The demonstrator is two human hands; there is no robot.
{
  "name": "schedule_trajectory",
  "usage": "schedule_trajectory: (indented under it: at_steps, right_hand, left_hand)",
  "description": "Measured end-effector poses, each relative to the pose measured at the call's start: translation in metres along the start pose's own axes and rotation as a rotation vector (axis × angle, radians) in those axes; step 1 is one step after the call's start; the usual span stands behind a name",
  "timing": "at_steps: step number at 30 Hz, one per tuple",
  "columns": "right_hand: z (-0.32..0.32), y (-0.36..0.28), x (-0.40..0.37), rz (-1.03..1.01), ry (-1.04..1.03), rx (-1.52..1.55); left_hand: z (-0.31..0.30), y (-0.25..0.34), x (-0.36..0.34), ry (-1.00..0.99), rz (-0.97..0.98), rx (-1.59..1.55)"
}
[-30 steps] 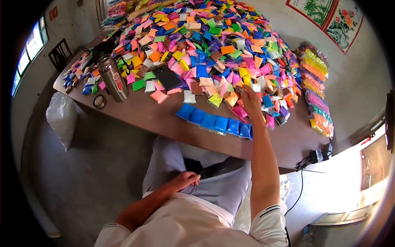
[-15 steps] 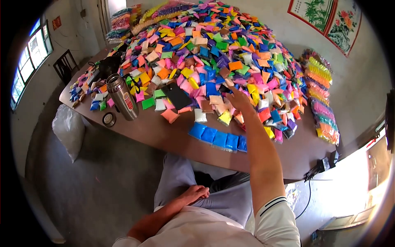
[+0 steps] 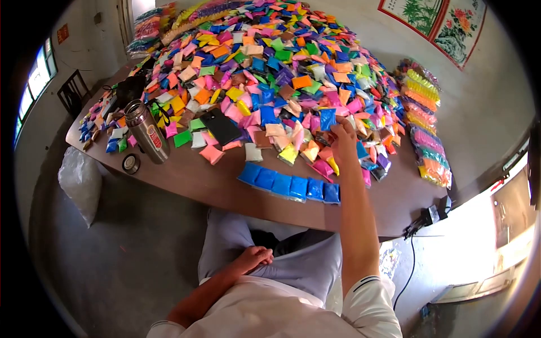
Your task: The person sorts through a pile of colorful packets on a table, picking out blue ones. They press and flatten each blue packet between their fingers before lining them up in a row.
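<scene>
Now the right hand (image 3: 344, 137) is stretched out over the near edge of the big pile of packets (image 3: 270, 62). Its fingers (image 3: 337, 127) pinch one blue packet (image 3: 327, 119) and hold it up just above the pile. The left hand (image 3: 256, 257) rests on the person's leg, well away from the table (image 3: 191, 177). Its fingers are curled in and hold nothing.

Just in front of the pile, near the right arm, lies a row of blue packets (image 3: 290, 186). I count six, side by side and touching. The arm crosses over the right end of the row.

On the pile's near side lies one black phone (image 3: 221, 125), with packets all around it. To the left stands one metal flask (image 3: 145, 130), upright, and one small round ring (image 3: 131, 163) lies beside it on the bare table. On the far right side are clear bags stuffed with packets (image 3: 424, 127), stacked in a line.

The loose packets are too many to count. One white sack (image 3: 79, 177) sits on the floor at the left. One black cable (image 3: 420, 225) hangs off the table's right corner.
</scene>
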State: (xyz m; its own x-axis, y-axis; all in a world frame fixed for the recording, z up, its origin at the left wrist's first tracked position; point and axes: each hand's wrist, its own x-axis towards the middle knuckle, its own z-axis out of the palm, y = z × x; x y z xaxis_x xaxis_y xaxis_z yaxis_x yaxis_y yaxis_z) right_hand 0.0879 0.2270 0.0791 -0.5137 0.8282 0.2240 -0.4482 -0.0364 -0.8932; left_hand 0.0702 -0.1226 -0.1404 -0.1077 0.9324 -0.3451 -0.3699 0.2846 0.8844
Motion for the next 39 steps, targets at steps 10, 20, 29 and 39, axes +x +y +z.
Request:
schedule_trajectory:
  at_steps: [10,20,29,39]
  right_hand:
    - [-0.015,-0.012,-0.202,0.423,-0.200,0.133]
    - [-0.052,0.104,-0.293,0.810,0.009,0.258]
    - [-0.042,0.117,-0.286,0.925,-0.298,-0.050]
    - [-0.039,0.132,-0.297,0.726,-0.319,0.036]
  left_hand:
    - [0.011,0.015,-0.004,-0.067,-0.010,0.176]
    - [0.016,0.011,-0.019,0.051,-0.021,0.066]
    - [0.015,0.010,-0.012,-0.026,-0.005,0.257]
    - [0.013,0.007,-0.012,-0.012,0.005,0.352]
